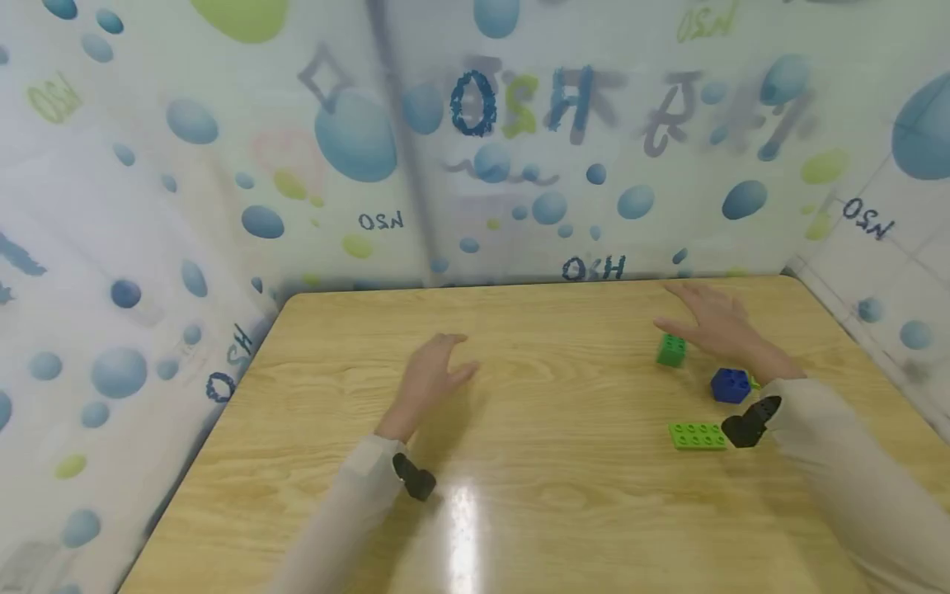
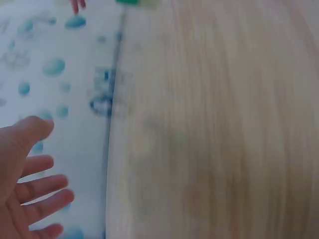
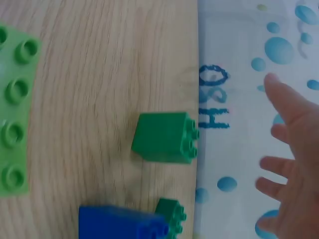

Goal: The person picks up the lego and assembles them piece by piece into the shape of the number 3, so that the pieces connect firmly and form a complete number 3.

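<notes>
My right hand (image 1: 718, 327) hovers over the far right of the table with its fingers spread and nothing in them. Just below its thumb stands a green toy brick (image 1: 672, 351), studs up. A blue toy brick (image 1: 731, 385) sits beside my right wrist, and a flat light-green studded plate (image 1: 698, 436) lies nearer to me. In the right wrist view a second, smaller green brick (image 3: 171, 217) shows behind the blue one. My left hand (image 1: 429, 381) is held over the left-middle of the table, thumb apart from the fingers, holding nothing.
The wooden table (image 1: 549, 495) ends at a back edge against a wall sheet (image 1: 475, 181) printed with blue and green bubbles. Similar sheets stand along the left and right sides. Black cameras sit on both wrists, over the pale sleeves (image 1: 839, 470).
</notes>
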Demonstrator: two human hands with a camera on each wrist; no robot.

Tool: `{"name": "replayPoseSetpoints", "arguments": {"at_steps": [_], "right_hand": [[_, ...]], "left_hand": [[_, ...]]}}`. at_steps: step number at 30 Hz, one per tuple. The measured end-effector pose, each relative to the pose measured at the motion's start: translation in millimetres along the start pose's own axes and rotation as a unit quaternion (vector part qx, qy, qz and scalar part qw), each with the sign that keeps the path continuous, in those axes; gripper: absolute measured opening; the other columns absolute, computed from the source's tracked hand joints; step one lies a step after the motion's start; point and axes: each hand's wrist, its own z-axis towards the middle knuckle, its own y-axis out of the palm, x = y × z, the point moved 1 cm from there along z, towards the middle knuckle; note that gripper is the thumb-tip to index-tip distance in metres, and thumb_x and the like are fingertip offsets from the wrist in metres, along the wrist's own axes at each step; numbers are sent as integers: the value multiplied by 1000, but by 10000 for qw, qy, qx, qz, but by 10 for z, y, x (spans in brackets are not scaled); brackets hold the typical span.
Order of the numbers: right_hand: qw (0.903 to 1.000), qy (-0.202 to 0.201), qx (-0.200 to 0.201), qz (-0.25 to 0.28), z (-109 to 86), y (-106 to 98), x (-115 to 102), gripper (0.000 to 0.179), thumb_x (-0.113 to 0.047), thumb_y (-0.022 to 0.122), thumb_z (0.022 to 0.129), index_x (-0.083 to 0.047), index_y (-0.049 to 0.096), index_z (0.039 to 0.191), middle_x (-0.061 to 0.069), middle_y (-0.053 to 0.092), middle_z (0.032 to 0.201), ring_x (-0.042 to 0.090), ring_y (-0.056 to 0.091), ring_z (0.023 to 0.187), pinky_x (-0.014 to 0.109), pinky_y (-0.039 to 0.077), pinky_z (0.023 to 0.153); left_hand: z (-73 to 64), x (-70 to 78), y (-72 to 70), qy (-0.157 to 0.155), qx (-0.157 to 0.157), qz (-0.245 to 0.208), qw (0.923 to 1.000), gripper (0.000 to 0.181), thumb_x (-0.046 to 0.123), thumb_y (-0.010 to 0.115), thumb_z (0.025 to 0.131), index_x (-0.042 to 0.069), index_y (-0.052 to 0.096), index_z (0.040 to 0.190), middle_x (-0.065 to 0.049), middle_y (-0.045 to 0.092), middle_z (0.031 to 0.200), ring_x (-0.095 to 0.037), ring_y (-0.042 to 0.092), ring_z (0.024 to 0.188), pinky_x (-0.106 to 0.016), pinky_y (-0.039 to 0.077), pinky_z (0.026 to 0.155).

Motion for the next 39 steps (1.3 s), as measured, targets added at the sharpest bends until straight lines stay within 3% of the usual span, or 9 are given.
{"name": "replayPoseSetpoints", "arguments": {"at_steps": [4,7,14,22,27,32,39], "right_hand": [[9992,-260,-101,276,-99,-28,57,65,-38,52,92,4,33,138,32,33,135,49,30,120,64,24,91],[9982,-306,-257,442,-148,-20,112,59,-32,53,93,7,37,134,33,38,131,48,39,114,59,34,87],[9973,-127,-329,640,-240,29,224,55,-28,55,92,7,40,132,32,43,127,46,43,113,58,37,87],[9959,-169,-322,825,-234,105,313,52,-25,57,91,8,43,129,32,45,125,47,44,113,57,37,88],[9961,-88,-355,805,-214,129,348,52,-24,58,90,8,44,129,32,46,125,47,44,113,57,37,88],[9959,-104,-368,814,-186,155,385,53,-23,61,89,8,44,128,30,47,124,46,46,110,56,39,85],[9954,-155,-444,838,-123,203,400,56,-22,66,85,7,46,128,29,50,122,43,50,106,53,42,82]], "left_hand": [[41,419,275,231,-497,-1065,9928,35,24,62,88,4,59,116,-11,62,107,-22,60,92,-33,48,77],[73,740,477,272,-913,-1659,9815,32,22,62,88,5,60,116,-8,63,105,-16,61,87,-25,48,72],[108,1323,908,316,-1527,-2245,9619,28,17,66,85,9,63,112,-2,65,98,-5,59,80,-16,45,67],[85,1708,1302,267,-1902,-2669,9444,30,14,71,80,8,65,108,2,64,98,-2,57,80,-13,44,67],[84,1886,1453,457,-2017,-2455,9471,38,17,75,77,10,63,112,7,59,98,1,53,83,-11,41,69],[82,2013,1497,603,-1990,-1904,9594,44,25,76,75,12,62,115,8,53,95,1,46,80,-10,38,67],[81,2066,1517,344,-1892,-1598,9682,46,25,77,74,11,62,115,8,50,88,1,43,75,-11,35,64]]}}
